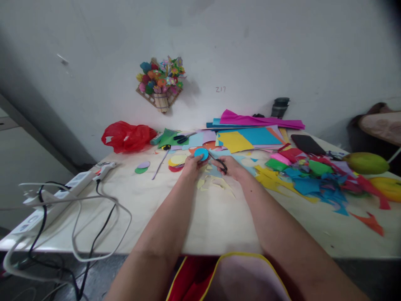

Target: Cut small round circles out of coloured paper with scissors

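In my left hand (pixel 193 164) is a round blue paper disc (pixel 201 154), pinched near its lower left edge. My right hand (pixel 230 166) grips dark-handled scissors (pixel 222 165), whose blades point up and left toward the disc's right edge. Whether the blades touch the paper I cannot tell. Just left of my left hand lies a small pile of cut circles, a pale yellow circle (pixel 178 159) on top and red below. Pale yellow scraps (pixel 216 184) lie under and in front of my hands. Farther left a lilac circle (pixel 144 164) overlaps a green one (pixel 142 170).
Colored paper sheets (pixel 234 141) and a second pair of scissors (pixel 184 137) lie at the back. A red plastic bag (pixel 127 136) sits back left. Paper scraps (pixel 307 179) and mangoes (pixel 366 162) crowd the right. A power strip (pixel 56 200) with loose cables lines the left edge.
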The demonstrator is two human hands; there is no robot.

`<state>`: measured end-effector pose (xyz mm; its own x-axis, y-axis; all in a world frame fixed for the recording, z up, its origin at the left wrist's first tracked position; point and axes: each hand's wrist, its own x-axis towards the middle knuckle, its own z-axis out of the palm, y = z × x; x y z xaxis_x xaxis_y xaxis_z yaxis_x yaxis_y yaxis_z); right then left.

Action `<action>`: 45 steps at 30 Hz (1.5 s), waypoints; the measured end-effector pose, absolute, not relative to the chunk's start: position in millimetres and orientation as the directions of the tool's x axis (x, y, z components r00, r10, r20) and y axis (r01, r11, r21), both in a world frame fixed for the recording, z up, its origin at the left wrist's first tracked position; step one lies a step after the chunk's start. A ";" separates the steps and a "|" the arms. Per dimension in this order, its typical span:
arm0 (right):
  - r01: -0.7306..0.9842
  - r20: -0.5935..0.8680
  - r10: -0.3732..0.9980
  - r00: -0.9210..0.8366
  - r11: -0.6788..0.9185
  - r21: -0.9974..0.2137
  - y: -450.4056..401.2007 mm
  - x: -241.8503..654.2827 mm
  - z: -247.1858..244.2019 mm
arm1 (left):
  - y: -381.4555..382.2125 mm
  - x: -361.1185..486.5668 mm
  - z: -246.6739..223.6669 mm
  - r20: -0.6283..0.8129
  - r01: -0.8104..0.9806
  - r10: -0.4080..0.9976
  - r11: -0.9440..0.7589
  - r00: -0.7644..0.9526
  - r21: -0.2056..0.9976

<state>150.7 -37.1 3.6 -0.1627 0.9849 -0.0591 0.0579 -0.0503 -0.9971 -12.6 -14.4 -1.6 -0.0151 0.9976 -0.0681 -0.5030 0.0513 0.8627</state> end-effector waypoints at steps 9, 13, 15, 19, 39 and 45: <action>0.065 -0.049 0.985 -0.165 -0.038 -0.997 -38.0 149.3 4.9 | -13.0 -12.9 -2.6 -0.070 -0.512 0.997 0.048 -0.024 0.858; 0.062 -0.071 0.983 -0.170 -0.061 -0.996 -38.4 149.6 5.0 | -13.1 -13.2 -2.4 -0.077 -0.508 0.997 0.058 -0.016 0.859; 0.063 -0.085 0.981 -0.173 -0.075 -0.995 -38.7 149.6 5.1 | -13.4 -13.4 -2.4 -0.072 -0.506 0.997 0.058 -0.007 0.860; 0.060 -0.110 0.978 -0.176 -0.101 -0.993 -40.4 149.2 7.0 | -13.1 -13.6 -4.0 -0.057 -0.502 0.998 0.060 0.022 0.863; 0.072 -0.057 0.987 -0.153 -0.047 -0.996 -41.7 149.6 9.9 | -15.3 -12.5 -1.5 -0.054 -0.497 0.998 0.056 0.020 0.866; 0.070 -0.046 0.986 -0.160 -0.035 -0.997 -38.2 150.6 5.9 | -15.2 -12.3 -1.0 -0.061 -0.484 0.998 0.053 -0.001 0.874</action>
